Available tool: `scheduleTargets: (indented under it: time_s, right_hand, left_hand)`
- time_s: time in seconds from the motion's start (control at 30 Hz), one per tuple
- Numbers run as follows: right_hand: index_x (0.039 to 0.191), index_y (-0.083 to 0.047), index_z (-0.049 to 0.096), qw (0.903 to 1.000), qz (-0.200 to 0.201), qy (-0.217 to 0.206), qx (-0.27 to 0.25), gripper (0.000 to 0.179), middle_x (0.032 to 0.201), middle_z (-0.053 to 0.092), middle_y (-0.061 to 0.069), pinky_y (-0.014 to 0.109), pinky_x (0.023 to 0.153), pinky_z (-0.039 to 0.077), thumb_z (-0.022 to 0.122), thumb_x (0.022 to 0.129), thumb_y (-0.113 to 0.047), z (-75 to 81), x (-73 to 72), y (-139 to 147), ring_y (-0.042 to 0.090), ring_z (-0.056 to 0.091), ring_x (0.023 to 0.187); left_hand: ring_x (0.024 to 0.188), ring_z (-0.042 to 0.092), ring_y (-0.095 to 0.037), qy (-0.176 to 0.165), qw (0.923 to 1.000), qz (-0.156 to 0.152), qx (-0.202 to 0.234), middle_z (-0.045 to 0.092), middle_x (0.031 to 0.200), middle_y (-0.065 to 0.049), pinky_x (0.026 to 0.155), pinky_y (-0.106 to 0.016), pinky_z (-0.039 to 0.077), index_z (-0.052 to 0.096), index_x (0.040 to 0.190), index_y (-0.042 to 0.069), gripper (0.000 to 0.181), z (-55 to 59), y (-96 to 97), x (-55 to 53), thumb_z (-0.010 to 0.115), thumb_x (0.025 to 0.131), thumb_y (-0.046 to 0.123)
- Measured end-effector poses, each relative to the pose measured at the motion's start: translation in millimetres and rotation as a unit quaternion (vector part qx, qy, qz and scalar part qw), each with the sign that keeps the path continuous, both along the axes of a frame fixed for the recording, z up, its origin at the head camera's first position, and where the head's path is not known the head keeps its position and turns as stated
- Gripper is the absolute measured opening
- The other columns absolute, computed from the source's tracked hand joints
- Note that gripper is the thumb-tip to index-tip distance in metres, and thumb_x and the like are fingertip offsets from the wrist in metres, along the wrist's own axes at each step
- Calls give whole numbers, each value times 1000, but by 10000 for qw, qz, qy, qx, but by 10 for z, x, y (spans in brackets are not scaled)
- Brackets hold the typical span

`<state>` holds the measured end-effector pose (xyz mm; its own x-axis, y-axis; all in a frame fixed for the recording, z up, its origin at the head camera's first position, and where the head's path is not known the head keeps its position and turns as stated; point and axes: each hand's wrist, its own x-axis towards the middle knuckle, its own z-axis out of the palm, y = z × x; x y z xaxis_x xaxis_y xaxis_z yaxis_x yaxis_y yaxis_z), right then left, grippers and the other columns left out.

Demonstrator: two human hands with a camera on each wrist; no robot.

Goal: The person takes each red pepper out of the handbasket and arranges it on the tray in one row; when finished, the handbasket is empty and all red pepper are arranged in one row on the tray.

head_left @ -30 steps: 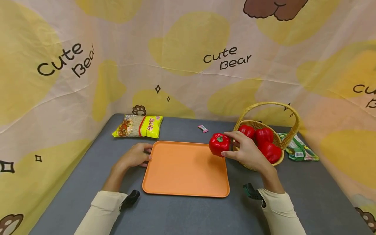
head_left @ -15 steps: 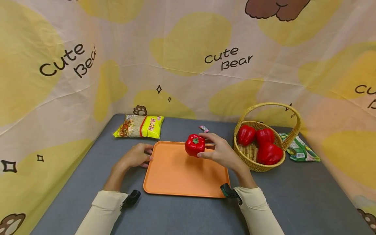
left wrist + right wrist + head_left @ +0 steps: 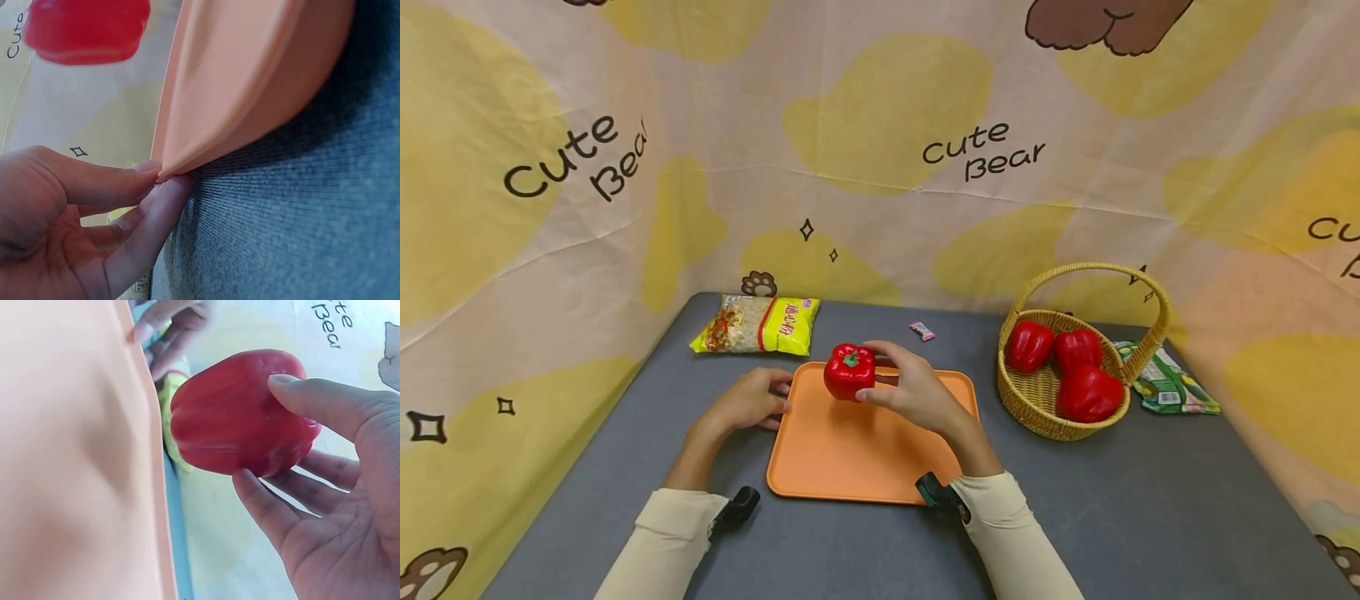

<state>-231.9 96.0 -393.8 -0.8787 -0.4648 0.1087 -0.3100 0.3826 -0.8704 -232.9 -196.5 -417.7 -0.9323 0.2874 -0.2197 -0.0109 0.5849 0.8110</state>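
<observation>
A glossy red bell pepper with a green stem is held over the left part of an orange tray. My right hand grips it between thumb and fingers; the right wrist view shows the pepper raised above the tray, its shadow on the tray floor. At the tray's left edge, my left hand pinches the rim. In the left wrist view the thumb and forefinger of this hand meet at the tray's rim.
A wicker basket with a tall handle holds several red bell peppers to the right. Behind it lies a green packet. A yellow food bag lies at the back left, and a small pink-wrapped candy behind the tray.
My right hand has carried the bell pepper leftward, from beside the basket at the tray's right edge to over the tray's left part. The left hand has stayed at the rim.
</observation>
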Motion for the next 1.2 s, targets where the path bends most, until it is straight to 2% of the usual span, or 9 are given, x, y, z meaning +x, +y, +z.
scheduleTargets:
  time_s: [0.4, 0.73, 0.97, 1.2]
  right_hand:
    - [156, -6, 49, 9997, 59, -160, -149, 72, 152, 54, 13, 44, 104, 59, 82, 93, -16, -153, -80, -282, 37, 60, 134]
    - [158, -7, 46, 9994, 170, -303, -43, 72, 157, 52, 12, 44, 108, 57, 80, 95, -15, -247, -131, -411, 34, 59, 138]
    - [158, -12, 48, 9997, 19, -177, 189, 72, 153, 57, 10, 46, 106, 58, 81, 95, -20, -284, -150, -452, 35, 59, 136]
    - [161, -12, 44, 9996, 80, -257, 100, 76, 155, 55, 9, 45, 107, 57, 81, 95, -19, -302, -146, -499, 35, 58, 138]
  left_hand:
    - [91, 71, -23, -109, 9999, 46, -21, 64, 126, -26, 73, -37, 67, 52, 146, -13, 54, -20, 39, -5, 66, 95, -3]
    - [92, 72, -23, -48, 9999, 36, -150, 65, 126, -26, 73, -37, 67, 52, 147, -12, 54, -39, 33, -27, 65, 96, -2]
    - [92, 73, -24, -55, 9998, 17, -179, 65, 128, -27, 73, -37, 67, 50, 149, -13, 55, -36, 24, -17, 65, 97, -2]
    - [92, 73, -24, -69, 9998, 45, -165, 65, 129, -27, 72, -36, 67, 50, 148, -13, 55, -11, 23, -8, 65, 97, -2]
